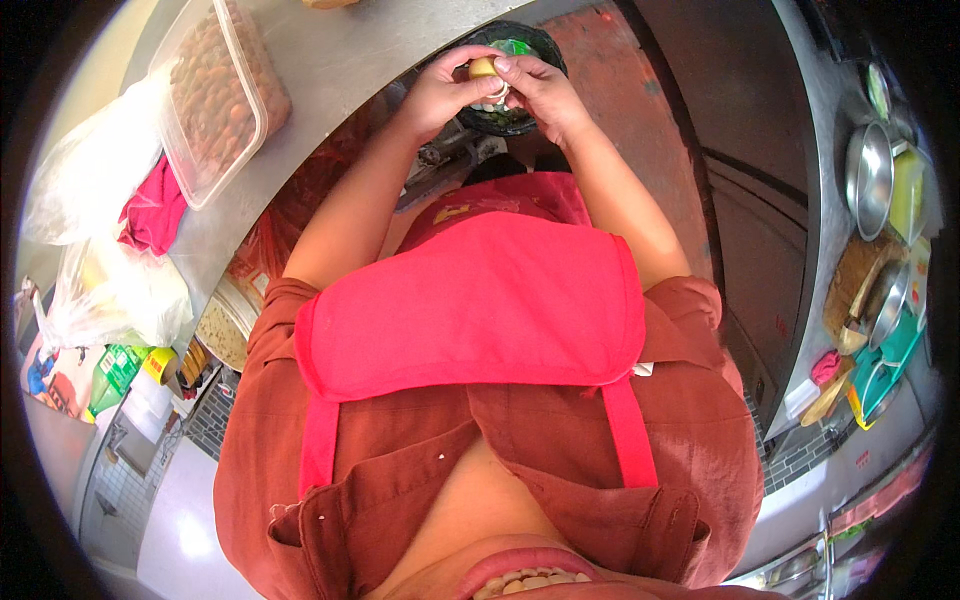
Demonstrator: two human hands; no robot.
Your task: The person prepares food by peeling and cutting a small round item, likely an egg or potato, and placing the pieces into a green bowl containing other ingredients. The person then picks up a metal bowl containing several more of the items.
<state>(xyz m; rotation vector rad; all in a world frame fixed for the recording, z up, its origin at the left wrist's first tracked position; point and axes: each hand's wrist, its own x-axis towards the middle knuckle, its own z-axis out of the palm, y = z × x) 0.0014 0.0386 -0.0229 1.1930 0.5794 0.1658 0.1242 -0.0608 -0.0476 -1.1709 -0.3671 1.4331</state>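
Note:
My left hand and my right hand meet over a black waste bin. Between them they grip a small rounded yellow-brown food item; its exact kind is hard to tell. The left fingers curl around it from one side, and the right thumb presses on its edge. A whitish scrap shows just below it at the right fingertips. Inside the bin, a green plastic wrapper and pale bits are partly hidden by my hands.
A steel counter on the left carries a clear plastic tub of brown rounded items, plastic bags and a red cloth. On the right-hand counter stand a metal bowl, a wooden board and a teal tray.

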